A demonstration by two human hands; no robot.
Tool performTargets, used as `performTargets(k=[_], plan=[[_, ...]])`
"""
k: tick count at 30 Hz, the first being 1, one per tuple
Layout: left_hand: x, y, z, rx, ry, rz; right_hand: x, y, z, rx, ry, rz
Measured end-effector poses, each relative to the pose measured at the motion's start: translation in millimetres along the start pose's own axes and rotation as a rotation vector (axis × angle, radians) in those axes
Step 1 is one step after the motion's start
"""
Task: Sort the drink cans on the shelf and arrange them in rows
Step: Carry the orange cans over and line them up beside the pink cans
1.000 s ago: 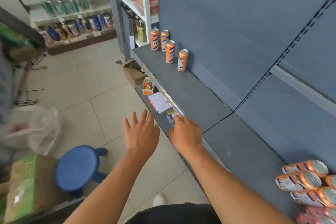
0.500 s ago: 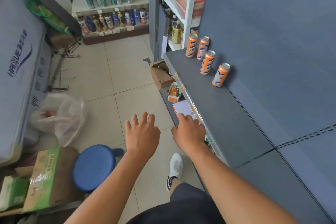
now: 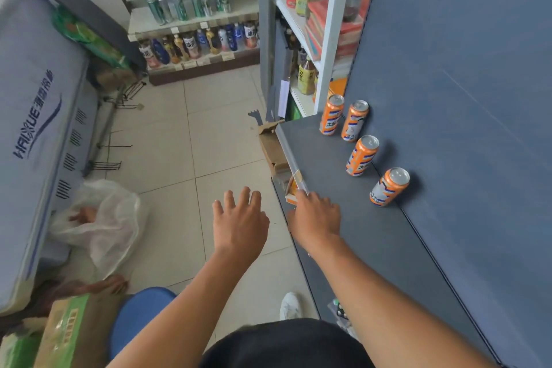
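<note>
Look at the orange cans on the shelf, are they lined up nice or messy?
A bit messy. All four orange cans stand upright on the dark shelf, none tipped or spilled. But they make a loose line with uneven gaps: the far two sit close side by side, and the nearest can stands apart by the back panel.

Cans (image 3: pixel 362 155): glossy metal, printed orange. Shelf (image 3: pixel 373 236): matt grey, smooth. Floor tiles (image 3: pixel 221 140) at 11 o'clock: glazed. Bag (image 3: pixel 110 218): translucent plastic, crinkled.

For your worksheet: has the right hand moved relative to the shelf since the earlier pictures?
Yes. The right hand has advanced along the shelf's front edge, toward the four orange cans.
</note>
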State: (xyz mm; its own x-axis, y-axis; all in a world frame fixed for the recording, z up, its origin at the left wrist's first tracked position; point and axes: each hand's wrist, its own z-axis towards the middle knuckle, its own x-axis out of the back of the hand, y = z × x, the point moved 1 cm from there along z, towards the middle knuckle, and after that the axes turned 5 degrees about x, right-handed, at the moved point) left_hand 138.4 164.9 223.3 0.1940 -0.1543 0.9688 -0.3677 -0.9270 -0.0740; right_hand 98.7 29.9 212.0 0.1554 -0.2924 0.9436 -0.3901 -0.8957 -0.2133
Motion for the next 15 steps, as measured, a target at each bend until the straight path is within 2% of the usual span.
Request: performTargets(k=[6, 15], plan=[[14, 46, 68, -0.115, -0.005, 0.04, 13, 53, 46, -0.152, 0.017, 0.104], [16, 139, 170, -0.432, -0.03, 0.099, 19, 136, 91, -0.477, 0.016, 0.188]])
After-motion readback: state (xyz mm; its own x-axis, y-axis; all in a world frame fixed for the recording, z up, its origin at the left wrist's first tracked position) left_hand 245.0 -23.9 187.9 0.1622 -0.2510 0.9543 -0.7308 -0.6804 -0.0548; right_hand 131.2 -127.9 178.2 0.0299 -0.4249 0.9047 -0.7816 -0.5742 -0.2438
